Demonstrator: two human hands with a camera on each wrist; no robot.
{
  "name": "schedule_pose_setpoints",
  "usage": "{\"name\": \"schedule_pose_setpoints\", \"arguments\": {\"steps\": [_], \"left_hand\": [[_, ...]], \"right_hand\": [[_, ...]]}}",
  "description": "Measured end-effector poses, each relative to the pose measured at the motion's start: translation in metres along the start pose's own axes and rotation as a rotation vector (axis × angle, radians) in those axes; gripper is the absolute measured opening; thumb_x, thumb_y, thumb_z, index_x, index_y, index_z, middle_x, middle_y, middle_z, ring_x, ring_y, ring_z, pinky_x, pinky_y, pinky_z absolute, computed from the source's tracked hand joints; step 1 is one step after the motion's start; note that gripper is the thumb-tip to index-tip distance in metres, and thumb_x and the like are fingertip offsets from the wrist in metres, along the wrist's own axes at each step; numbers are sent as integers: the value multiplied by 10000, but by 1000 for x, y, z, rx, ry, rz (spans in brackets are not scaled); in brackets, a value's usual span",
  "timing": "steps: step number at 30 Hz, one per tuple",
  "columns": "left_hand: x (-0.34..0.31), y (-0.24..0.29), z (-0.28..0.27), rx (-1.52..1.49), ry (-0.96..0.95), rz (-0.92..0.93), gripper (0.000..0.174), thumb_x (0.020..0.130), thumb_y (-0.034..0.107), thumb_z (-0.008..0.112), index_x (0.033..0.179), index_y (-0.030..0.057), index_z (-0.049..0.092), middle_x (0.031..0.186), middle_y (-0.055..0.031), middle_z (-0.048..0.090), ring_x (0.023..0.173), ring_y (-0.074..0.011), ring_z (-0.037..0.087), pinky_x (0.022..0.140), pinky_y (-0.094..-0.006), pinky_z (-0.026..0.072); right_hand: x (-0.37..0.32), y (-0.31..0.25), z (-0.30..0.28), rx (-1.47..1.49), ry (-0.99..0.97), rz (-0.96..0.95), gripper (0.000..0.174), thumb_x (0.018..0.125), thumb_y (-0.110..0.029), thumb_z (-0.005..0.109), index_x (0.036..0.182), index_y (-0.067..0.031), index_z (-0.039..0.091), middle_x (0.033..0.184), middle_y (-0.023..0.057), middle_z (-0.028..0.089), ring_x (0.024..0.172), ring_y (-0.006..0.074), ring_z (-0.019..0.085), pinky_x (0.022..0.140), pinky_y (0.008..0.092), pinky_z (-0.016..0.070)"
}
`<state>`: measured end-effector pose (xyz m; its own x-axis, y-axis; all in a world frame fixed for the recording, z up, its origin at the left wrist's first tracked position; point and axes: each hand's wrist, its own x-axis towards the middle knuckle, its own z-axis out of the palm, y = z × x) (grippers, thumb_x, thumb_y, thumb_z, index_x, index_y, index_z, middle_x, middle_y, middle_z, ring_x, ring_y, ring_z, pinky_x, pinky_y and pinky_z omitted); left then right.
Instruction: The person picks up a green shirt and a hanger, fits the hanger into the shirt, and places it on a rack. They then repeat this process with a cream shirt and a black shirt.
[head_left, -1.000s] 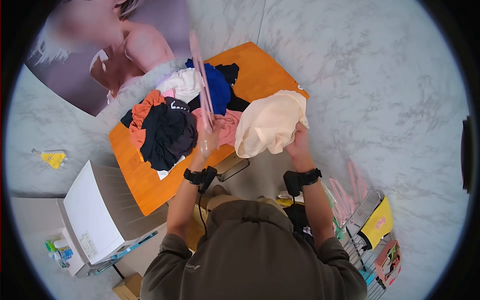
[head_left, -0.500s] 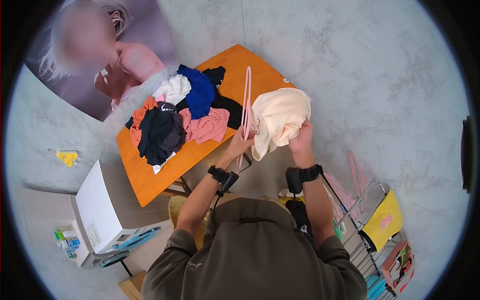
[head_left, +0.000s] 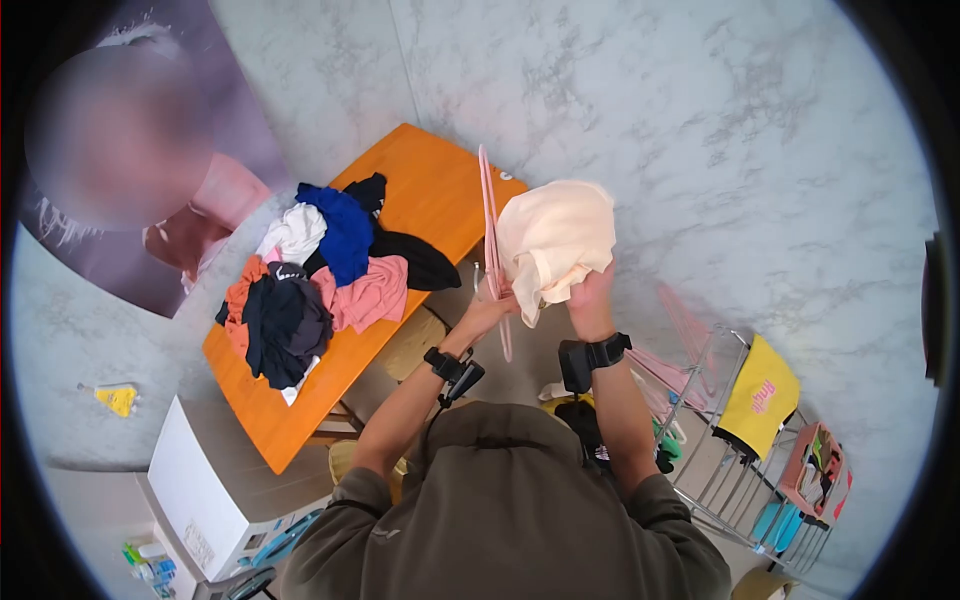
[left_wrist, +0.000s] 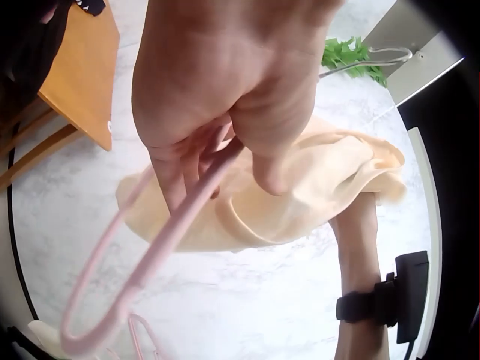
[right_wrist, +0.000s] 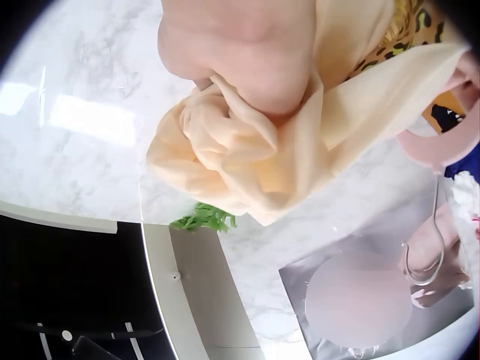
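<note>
A cream garment [head_left: 556,235] hangs bunched between the hands, off the table's right side. The right hand [head_left: 592,300] grips its right edge; in the right wrist view the fingers of that hand [right_wrist: 238,52] are partly hidden by gathered cloth [right_wrist: 247,157]. With curled fingers the left hand [head_left: 487,308] holds a pink hanger [head_left: 490,215], upright beside the garment. The left wrist view shows the hanger [left_wrist: 161,251] running through the left hand [left_wrist: 225,97], whose thumb lies against the cream cloth [left_wrist: 277,210]. A patterned piece [right_wrist: 405,41] shows by the garment.
An orange table [head_left: 430,190] bears a pile of clothes: a blue one [head_left: 343,228], a white one [head_left: 294,233], a pink one [head_left: 372,292] and dark ones. A wire rack [head_left: 700,480] with a yellow cloth [head_left: 762,400] stands lower right, a white appliance [head_left: 195,490] lower left.
The hanger has swung from over the pile to beside the cream garment, and the left hand has come closer to the right. The view has turned, so table and pile appear farther left.
</note>
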<state>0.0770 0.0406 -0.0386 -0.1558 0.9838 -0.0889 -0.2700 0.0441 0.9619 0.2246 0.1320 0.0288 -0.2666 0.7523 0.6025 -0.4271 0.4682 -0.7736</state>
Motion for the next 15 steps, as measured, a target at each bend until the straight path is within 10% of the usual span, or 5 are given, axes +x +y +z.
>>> {"name": "schedule_pose_setpoints", "arguments": {"steps": [4,15], "left_hand": [[17,11,-17,67,135,180,244,807,-15,625,922,82,432,828,-2,509,716,-103,522,603,-242,442],[58,18,-78,148,29,121,265,795,-31,584,924,81,382,896,-65,578,756,-114,527,654,-240,445]], "right_hand": [[-7,16,-15,341,175,138,408,953,-246,304,1238,-8,473,1232,145,546,1123,295,552,985,423,452],[-13,19,-25,-337,92,87,354,948,-168,402,1218,44,488,1203,160,571,1101,271,571,957,405,478]]}}
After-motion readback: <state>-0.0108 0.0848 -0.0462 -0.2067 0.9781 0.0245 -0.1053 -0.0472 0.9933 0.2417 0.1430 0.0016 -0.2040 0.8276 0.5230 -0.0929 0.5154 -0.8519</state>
